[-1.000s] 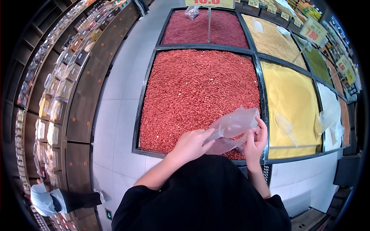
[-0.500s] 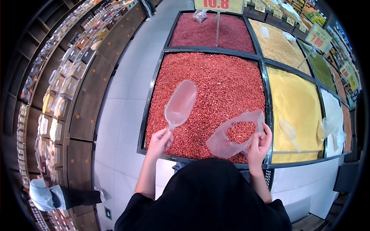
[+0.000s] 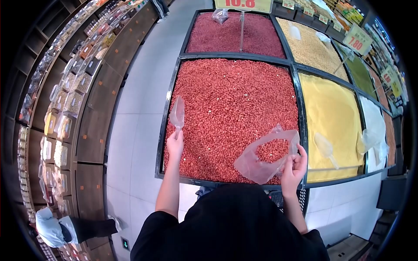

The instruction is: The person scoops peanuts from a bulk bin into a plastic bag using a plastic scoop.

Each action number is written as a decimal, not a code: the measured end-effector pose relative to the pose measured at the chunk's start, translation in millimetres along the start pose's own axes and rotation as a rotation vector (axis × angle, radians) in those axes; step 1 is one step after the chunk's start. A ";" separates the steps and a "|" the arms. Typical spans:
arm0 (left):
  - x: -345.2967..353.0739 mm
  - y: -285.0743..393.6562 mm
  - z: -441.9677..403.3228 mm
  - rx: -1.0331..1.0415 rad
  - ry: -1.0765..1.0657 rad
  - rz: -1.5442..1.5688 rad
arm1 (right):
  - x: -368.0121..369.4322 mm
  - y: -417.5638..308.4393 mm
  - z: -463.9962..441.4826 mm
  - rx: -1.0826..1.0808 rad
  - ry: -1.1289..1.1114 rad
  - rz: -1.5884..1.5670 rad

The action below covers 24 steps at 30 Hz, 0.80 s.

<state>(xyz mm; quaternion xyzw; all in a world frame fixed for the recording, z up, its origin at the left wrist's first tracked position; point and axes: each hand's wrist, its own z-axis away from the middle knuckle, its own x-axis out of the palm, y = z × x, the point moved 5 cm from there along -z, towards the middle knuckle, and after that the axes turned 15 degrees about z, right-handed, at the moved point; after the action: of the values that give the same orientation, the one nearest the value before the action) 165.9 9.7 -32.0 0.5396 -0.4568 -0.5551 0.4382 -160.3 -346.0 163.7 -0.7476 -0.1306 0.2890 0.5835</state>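
My left hand (image 3: 175,142) is closed round the handle of a clear plastic scoop (image 3: 177,112), tilted at the left side of a bin of red-skinned peanuts (image 3: 235,100). Whether the scoop holds anything is hard to see. At the bin's near right corner, my right hand (image 3: 294,166) pinches the rim of a translucent plastic bag (image 3: 252,164). The bag's mouth gapes, and red peanuts show through the opening; I cannot tell if they lie inside the bag or behind it.
Behind the peanuts is a bin of small dark-red grains (image 3: 261,37) with a price sign (image 3: 244,4). To the right, a yellow-grain bin (image 3: 331,117) holds another scoop (image 3: 324,145). Shelves (image 3: 93,117) line the left aisle, where a person (image 3: 56,226) stands.
My left hand has moved left with the scoop, which has turned from its broad open face to a narrow side view. My right hand and the bag have hardly moved.
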 end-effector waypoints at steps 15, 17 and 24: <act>28.3 -0.4 12.1 -0.307 -0.171 0.304 | 17.0 -4.7 -3.0 -0.003 0.004 0.015; 27.8 -2.4 15.2 -0.428 -0.213 0.347 | 19.1 -5.0 -3.0 0.011 0.004 0.030; 27.4 9.2 30.9 -0.590 -0.217 0.516 | 27.4 0.5 -2.0 0.013 -0.005 0.019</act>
<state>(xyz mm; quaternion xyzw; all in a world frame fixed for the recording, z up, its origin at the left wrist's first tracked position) 134.0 -17.9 -28.4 0.1967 -0.4420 -0.5878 0.6484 -137.3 -333.1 155.9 -0.7442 -0.1232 0.2972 0.5854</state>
